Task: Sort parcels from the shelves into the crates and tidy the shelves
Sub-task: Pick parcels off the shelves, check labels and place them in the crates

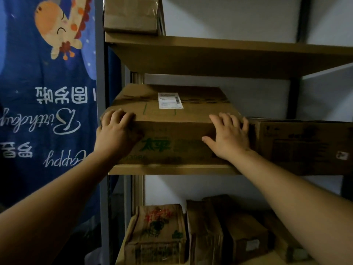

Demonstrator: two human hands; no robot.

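Note:
A large brown cardboard box with a white shipping label and green print sits at the left end of the middle shelf. My left hand grips the box's front left top corner, fingers curled over the edge. My right hand lies flat on the front right face, fingers spread over the top edge. The box rests on the shelf board. No crate is in view.
A darker box stands right beside it on the same shelf. Another box sits on the upper shelf. Several boxes fill the lower shelf. A blue birthday banner hangs at the left beside the grey upright.

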